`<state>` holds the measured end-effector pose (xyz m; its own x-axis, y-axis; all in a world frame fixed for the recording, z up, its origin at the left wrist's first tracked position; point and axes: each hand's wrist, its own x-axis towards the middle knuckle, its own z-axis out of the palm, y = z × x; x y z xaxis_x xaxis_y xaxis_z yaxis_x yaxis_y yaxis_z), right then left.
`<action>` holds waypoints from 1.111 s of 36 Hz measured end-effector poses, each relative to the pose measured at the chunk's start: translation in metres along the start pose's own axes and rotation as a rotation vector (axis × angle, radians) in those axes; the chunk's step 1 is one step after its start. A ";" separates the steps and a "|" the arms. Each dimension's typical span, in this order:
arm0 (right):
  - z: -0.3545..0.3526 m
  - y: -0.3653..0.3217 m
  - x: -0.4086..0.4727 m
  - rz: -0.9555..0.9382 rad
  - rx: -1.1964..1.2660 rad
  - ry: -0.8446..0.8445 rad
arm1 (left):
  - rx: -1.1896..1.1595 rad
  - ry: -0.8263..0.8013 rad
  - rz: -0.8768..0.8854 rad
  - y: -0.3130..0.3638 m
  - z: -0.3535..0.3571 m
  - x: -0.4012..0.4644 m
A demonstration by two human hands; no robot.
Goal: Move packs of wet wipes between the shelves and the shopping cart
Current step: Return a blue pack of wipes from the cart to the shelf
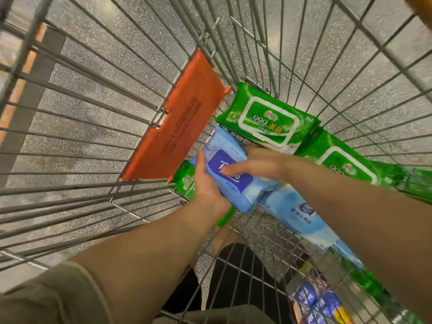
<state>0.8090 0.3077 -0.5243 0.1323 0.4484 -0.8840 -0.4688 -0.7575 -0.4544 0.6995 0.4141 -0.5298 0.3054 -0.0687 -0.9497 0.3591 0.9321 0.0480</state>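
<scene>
- I judge this the pick-or-place step inside the shopping cart (304,66); whether lifting out or setting down, I cannot tell.
- My left hand (208,183) and right hand (259,164) both clasp the blue wet-wipes pack (230,174), fingers curled round it.
- Green wipes packs (268,120) lie just beyond my grip.
- Next: keep the pack level, clear the wires.

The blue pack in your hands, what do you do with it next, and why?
Probably lift it straight up out of the shopping cart. Both the left hand and right hand already grip the blue pack, held above green packs lying in the cart.
</scene>
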 end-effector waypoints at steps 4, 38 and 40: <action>0.004 0.006 -0.002 -0.023 0.123 -0.005 | 0.019 -0.011 0.025 -0.002 -0.009 0.004; 0.033 -0.082 -0.157 -0.155 0.203 0.150 | 0.311 -0.008 0.203 0.044 0.059 -0.138; 0.035 -0.089 -0.180 -0.180 0.263 0.211 | 0.333 -0.061 0.216 0.042 0.072 -0.156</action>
<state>0.7966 0.3110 -0.3212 0.3971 0.4352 -0.8080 -0.6259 -0.5155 -0.5852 0.7303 0.4384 -0.3572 0.4531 0.0861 -0.8873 0.5440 0.7618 0.3518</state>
